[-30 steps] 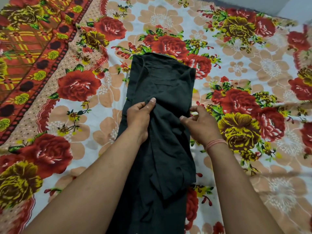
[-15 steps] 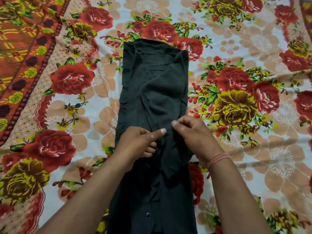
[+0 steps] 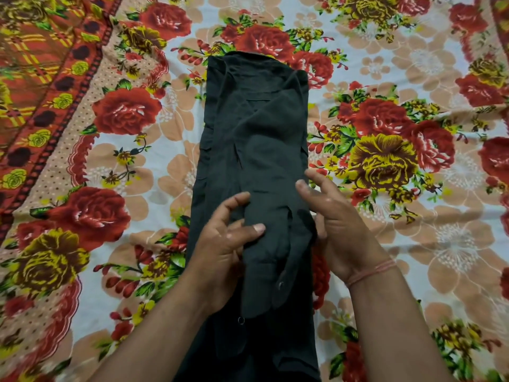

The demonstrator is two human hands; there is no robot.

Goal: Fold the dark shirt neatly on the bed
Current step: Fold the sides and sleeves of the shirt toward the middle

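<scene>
Lying lengthwise down the middle of the bed, the dark charcoal cloth shirt [image 3: 256,128] is folded into one long narrow strip. Its collar end is far from me and its lower end runs out of view between my forearms. It rests on the cotton bedsheet printed with red and yellow roses on white [image 3: 385,78]. Both sides are turned inward. The far end is roughly square, with creases and a slanting fold across the chest. One dark sleeve [image 3: 270,244] lies down the centre of the strip, cuff nearest me, showing a small round cuff button [image 3: 281,285]. A second small round fastener [image 3: 241,320] shows lower on the body.

My left hand [image 3: 223,249] sits over the left half of the strip. Its fingers [image 3: 237,198] are loosely spread, half bent and lifted off the cloth; the thumb [image 3: 254,230] lies on the sleeve. It grips nothing.

My right hand [image 3: 341,227] stands at the strip's right edge, palm turned toward the cloth, its fingers nearly straight, slightly apart and holding nothing. Whether the palm touches the shirt edge I cannot tell. A thin pink thread band [image 3: 370,272] circles my right wrist.
</scene>
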